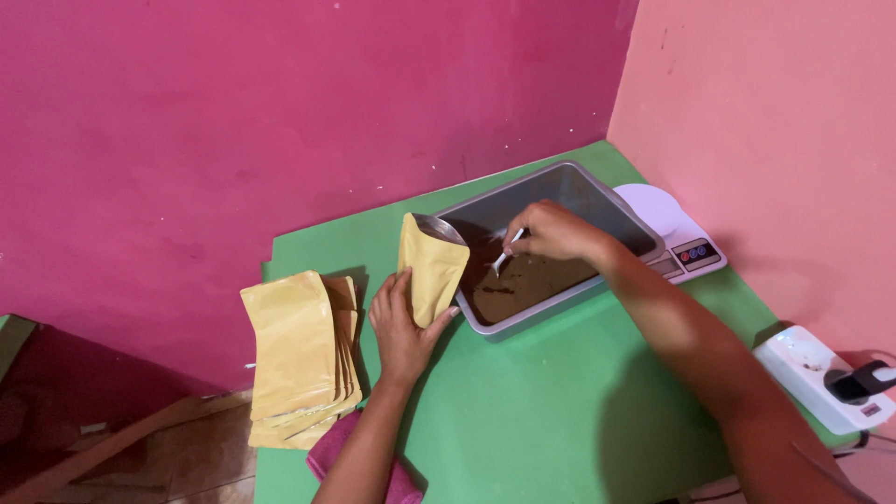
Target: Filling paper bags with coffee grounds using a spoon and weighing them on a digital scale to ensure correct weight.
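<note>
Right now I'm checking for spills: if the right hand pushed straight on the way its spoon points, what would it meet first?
The right hand angles its small white spoon down and leftward, so it would likely first meet the dark brown powder in the metal tray, though depth is hard to judge.

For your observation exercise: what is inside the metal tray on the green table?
The metal tray holds dark brown powder, thin in places. The right hand dips a small white spoon into it. The spoon's bowl cannot be made out.
</note>
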